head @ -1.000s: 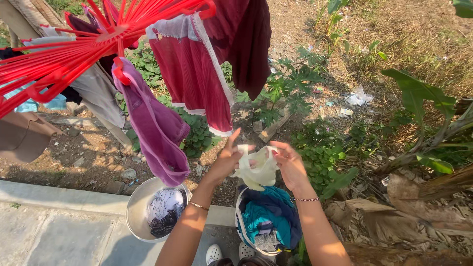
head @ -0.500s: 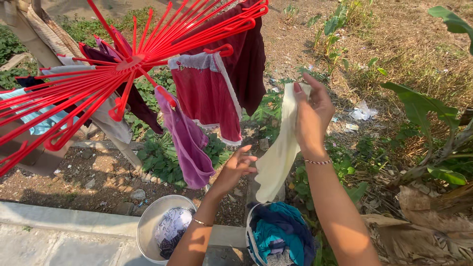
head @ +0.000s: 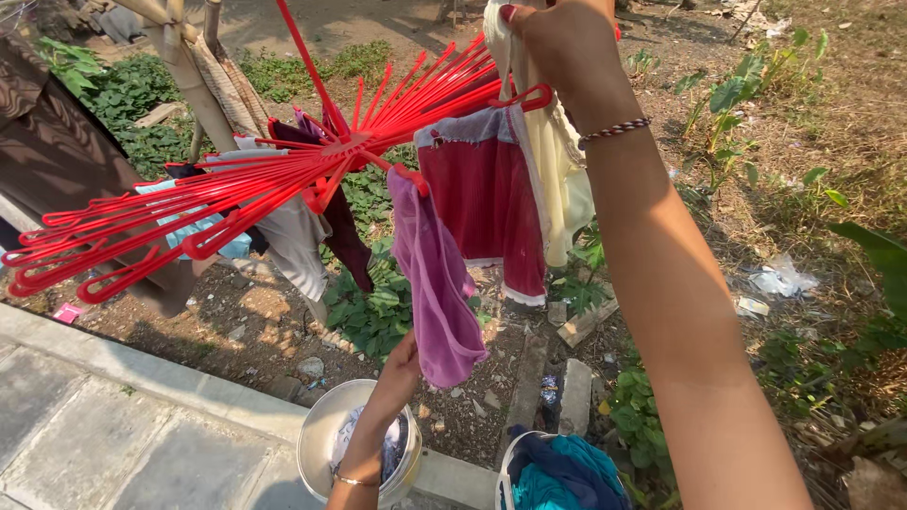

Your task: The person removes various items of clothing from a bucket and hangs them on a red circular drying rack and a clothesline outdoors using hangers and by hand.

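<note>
Head view: looking down on a yard.
Drying rack: red spoked rack is carrying hung garments.
Cream garment: cloth is hanging at a rack arm tip beside the red garment.
Right hand: hand is gripping the cream garment's top.
Left hand: hand is touching the purple garment's lower edge; grip state cannot be determined.
Containers: metal bowl and basket are holding laundry.

We see a pale cream cloth hanging limp from an arm of the red drying rack, beside a red garment.
</note>
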